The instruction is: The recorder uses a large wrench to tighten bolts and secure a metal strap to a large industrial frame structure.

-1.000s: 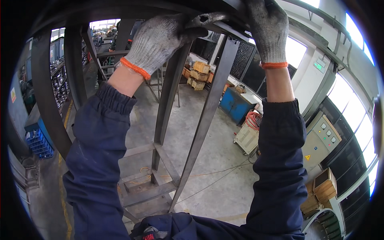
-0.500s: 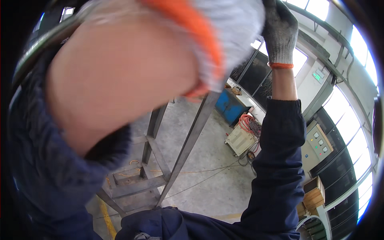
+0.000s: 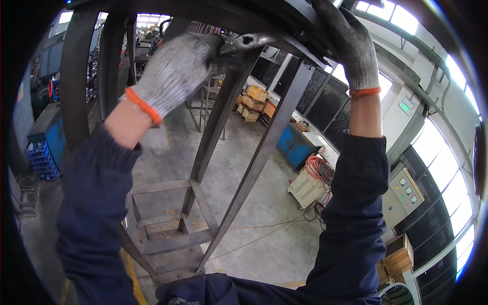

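Observation:
My left hand [image 3: 178, 66], in a grey knit glove with an orange cuff, is raised beneath the dark steel frame's top [image 3: 223, 18]. Its fingers are closed on a wrench-like metal tool [image 3: 251, 41] whose silver end, with a dark hole in it, points right. My right hand [image 3: 353, 48], gloved alike, reaches up to the underside of the frame's right part. Its fingers are bent and dark against the steel, so what they grip is hidden. A steel leg [image 3: 259, 152] slopes down between my arms to a lower square of bars [image 3: 178, 244].
More steel posts [image 3: 76, 76] stand at left, near blue crates [image 3: 43, 160]. Beyond the frame are wooden boxes [image 3: 252, 101], a blue cabinet [image 3: 297, 145] and a pale machine [image 3: 307, 188] topped with red hose [image 3: 319, 170]. Cables [image 3: 274, 223] cross the floor. A control box [image 3: 404, 190] is at right.
My left arm, blurred and close across the view before, has moved away to the left, uncovering the frame and the tool. My right hand stays raised and has shifted only slightly.

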The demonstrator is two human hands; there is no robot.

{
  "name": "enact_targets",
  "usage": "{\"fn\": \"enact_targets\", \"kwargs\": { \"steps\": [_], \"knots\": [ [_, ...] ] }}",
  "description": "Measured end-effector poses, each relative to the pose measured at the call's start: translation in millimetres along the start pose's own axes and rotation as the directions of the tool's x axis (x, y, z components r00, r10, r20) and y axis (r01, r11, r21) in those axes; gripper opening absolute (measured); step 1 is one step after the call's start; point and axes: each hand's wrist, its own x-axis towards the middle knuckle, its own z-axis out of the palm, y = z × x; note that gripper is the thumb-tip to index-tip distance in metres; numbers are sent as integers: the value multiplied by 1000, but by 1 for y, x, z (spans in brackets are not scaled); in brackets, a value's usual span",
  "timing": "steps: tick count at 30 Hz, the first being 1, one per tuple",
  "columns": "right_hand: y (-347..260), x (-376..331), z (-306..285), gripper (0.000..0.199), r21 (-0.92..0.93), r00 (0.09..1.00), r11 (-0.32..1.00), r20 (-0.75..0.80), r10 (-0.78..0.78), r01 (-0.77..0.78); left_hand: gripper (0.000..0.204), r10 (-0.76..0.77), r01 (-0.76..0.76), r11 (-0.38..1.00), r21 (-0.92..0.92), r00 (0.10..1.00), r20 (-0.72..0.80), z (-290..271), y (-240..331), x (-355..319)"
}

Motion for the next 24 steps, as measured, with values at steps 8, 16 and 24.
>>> {"fn": "enact_targets", "kwargs": {
  "steps": [8, 16, 24],
  "knots": [
    [2, 2, 1, 41, 3, 999, 999, -21, -34, 34, 33, 229, -309, 937, -162, 895, -382, 52, 11, 33],
    [7, 1, -4, 43, -12, 998, 999, -30, -51, 51, 29, 8, -161, 811, -562, 964, -265, 86, 38, 41],
    [-9, 4, 6, 36, -125, 999, 991, -6, -51, 50, 26, -150, -184, 331, -926, 958, -244, 127, 63, 63]
  ]
}}
